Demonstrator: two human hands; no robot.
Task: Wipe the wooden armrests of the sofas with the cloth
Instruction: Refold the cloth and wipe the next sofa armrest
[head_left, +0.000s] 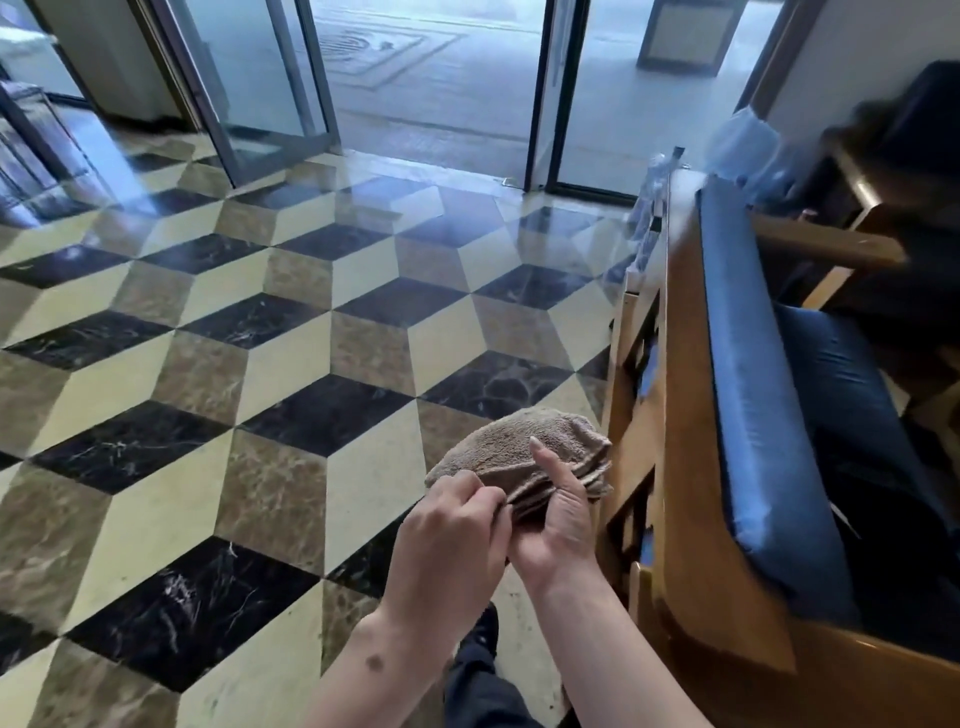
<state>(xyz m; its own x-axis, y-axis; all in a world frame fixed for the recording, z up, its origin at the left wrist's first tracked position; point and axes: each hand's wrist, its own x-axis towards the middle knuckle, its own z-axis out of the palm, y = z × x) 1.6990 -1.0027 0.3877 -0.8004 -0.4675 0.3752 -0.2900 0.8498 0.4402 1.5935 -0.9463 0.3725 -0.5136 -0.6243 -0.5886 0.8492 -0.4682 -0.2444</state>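
- Brown folded cloth (524, 457) gripped by both hands: left hand (452, 545) pinching its near edge, right hand (556, 525) closed around it.
- Wooden armrest (691, 415) just right.
- Checkered floor (260, 338) below.

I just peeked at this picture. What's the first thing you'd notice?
The shiny floor of black, cream and brown tiles looks like stacked cubes. Low in the middle, the left hand and right hand hold a folded brown cloth. A wooden sofa with blue cushions stands at right.

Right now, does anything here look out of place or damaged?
Nothing stands out. Both hands, left and right, hold the folded cloth above the floor, beside the wooden sofa, not yet touching it.
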